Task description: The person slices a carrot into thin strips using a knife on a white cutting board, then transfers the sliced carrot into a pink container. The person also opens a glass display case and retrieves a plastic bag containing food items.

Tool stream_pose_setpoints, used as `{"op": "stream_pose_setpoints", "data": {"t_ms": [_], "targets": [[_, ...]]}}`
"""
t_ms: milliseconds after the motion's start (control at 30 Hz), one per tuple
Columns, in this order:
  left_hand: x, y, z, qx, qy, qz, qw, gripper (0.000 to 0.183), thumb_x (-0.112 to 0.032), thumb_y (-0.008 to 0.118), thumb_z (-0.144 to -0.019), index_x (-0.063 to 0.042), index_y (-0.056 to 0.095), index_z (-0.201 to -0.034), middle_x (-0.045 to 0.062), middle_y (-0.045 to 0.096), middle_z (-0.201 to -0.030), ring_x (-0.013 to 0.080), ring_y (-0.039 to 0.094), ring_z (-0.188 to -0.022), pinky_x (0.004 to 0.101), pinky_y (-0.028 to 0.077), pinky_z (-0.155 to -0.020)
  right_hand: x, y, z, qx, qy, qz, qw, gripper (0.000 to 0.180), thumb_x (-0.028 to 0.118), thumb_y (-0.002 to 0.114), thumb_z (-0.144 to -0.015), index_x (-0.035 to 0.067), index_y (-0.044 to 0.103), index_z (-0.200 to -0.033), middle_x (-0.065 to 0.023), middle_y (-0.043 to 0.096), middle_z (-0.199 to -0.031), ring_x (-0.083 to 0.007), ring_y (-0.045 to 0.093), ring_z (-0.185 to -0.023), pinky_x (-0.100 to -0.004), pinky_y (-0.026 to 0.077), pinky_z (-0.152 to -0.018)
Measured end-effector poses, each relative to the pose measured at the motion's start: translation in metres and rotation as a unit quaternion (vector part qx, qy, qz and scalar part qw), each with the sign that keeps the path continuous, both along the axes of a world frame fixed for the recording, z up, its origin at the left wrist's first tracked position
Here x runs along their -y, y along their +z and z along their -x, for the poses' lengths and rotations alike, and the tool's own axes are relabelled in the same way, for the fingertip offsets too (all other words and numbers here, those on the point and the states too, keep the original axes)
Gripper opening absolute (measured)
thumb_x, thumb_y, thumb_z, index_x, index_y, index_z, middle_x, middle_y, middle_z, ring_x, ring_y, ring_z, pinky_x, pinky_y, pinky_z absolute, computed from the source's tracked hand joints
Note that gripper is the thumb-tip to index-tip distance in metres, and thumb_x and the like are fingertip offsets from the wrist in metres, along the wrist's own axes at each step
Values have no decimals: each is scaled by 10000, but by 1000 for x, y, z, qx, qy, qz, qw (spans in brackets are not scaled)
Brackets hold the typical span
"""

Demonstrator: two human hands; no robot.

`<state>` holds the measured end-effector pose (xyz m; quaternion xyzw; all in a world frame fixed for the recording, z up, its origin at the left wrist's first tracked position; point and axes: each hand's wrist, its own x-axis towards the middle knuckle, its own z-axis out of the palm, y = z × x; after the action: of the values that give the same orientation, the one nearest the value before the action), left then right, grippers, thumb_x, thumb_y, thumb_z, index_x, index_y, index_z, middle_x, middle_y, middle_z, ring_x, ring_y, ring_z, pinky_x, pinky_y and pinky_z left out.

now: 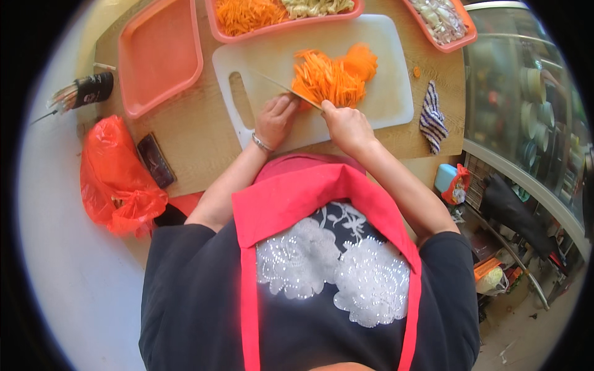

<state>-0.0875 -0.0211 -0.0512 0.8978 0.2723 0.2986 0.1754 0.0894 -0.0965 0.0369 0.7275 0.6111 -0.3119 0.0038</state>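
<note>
A white plastic cutting board [387, 99] with a handle slot lies before me on the wooden table. My right hand [349, 127] grips a kitchen knife [276, 82], seen almost edge-on, its blade pointing up and to the left. Beside the blade rests my left hand [277, 121], fingers bent, on the board's near edge; whether it pins anything under the fingertips is hidden. Just beyond the knife sits a heap of shredded carrot [327, 76]. Thin round carrot slices [362, 61] fan out at the heap's far right side.
A bare pink tray [160, 58] stands left. Another tray [287, 25] holds carrot shreds and pale pieces; a third [448, 44] holds chopped onion-like pieces. A striped cloth [434, 118], red plastic bag [113, 171], dark phone-like object [156, 160] and glass-sided cabinet [515, 92] surround the board.
</note>
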Motion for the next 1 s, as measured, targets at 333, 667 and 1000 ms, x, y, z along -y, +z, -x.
{"op": "stream_pose_setpoints", "data": {"t_ms": [333,667,1000], "targets": [[-2,0,3,2,0,0,1000,235,-45,641,-748,-66,659,-980,74,644,-1051,253,625,-958,356,503,-827,-7,-6,4,1,-12,-22,1000,125,165,468,-935,65,513,-994,-221,648,-725,-403,658,-747,-516,515,-653],[3,-1,8,1,-8,-20,1000,254,-25,628,-735,-63,663,-984,70,643,-1051,247,624,-962,344,519,-809,1,-10,10,8,-8,-11,1000,163,61,460,-855,56,515,-1009,-209,666,-776,-386,670,-765,-486,533,-655],[2,2,5,-4,3,13,1000,266,-6,633,-729,-56,671,-987,79,648,-1045,259,624,-972,362,524,-821,3,-15,12,-2,-42,-8,999,131,138,496,-892,62,533,-993,-206,661,-758,-400,659,-750,-505,520,-670]]}}
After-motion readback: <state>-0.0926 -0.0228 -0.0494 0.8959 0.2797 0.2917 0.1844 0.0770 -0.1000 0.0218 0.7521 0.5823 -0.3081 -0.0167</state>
